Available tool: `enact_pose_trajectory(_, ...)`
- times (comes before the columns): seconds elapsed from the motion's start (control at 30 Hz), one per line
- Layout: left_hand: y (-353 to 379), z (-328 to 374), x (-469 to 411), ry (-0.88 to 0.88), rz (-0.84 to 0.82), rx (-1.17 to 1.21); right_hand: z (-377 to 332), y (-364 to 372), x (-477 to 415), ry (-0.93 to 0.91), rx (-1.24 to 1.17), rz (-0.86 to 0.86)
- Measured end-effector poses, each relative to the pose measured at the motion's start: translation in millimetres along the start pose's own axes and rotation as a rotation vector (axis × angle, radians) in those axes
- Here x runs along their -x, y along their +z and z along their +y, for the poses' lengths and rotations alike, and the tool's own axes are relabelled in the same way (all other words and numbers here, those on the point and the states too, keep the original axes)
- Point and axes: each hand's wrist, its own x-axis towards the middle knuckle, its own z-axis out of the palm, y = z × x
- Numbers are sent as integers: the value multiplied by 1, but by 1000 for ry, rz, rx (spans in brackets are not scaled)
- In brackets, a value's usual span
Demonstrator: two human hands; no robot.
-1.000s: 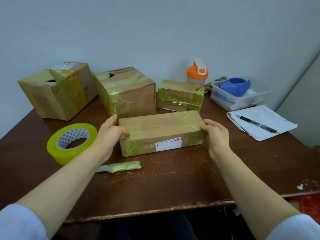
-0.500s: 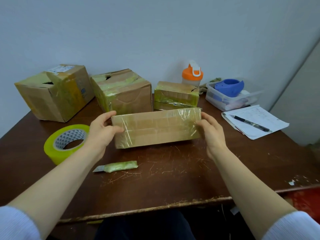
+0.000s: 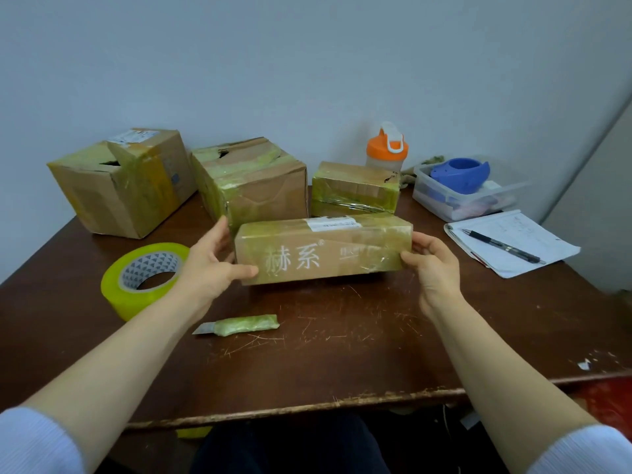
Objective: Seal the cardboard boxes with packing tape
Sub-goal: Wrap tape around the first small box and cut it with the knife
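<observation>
A long flat cardboard box (image 3: 325, 249), wrapped in yellowish tape and printed with white characters on its near face, is held over the middle of the table. My left hand (image 3: 213, 265) grips its left end and my right hand (image 3: 434, 266) grips its right end. A big roll of yellow packing tape (image 3: 143, 278) lies flat to the left of my left hand. A small cutter (image 3: 239, 326) with a tape-wrapped handle lies on the table in front of the box.
Three more taped boxes stand at the back: a large one (image 3: 123, 183) far left, one (image 3: 253, 183) in the middle, a small one (image 3: 355, 189) behind the held box. An orange-capped bottle (image 3: 386, 148), a clear tub (image 3: 468, 189) and a notepad with pen (image 3: 509, 242) are at right.
Both hands have lifted the long box off the table and turned it, so the printed face now points at me and the white label sits on top.
</observation>
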Motion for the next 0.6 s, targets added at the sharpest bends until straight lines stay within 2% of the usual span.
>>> enact_pose_trajectory(0.07, 2, -5, 3, 28, -55, -89, 0, -3, -3, 13, -1, 44)
enact_pose_trajectory(0.17, 10, -15, 7, 103, -78, -211, 3, -6, -2, 139, -60, 94)
enact_pose_trajectory(0.27, 15, -20, 10, 148, -42, -302, 13, -7, 1, 61, 89, 117)
enact_pose_trajectory(0.37, 15, -18, 11, 131, -46, -283, 9, -4, 5, -20, 177, 115)
enact_pose_trajectory(0.43, 13, -16, 13, 126, -63, -237, 4, 2, 9, -143, 346, 153)
enact_pose_trajectory(0.5, 8, -12, 14, 124, -37, -189, -2, 13, 21, -411, 590, 160)
enact_pose_trajectory(0.53, 5, -9, 15, 118, -6, -174, -4, 21, 29, -575, 674, 112)
enact_pose_trajectory(0.6, 0, -5, 15, 97, 60, -185, -6, 40, 46, -779, 770, -131)
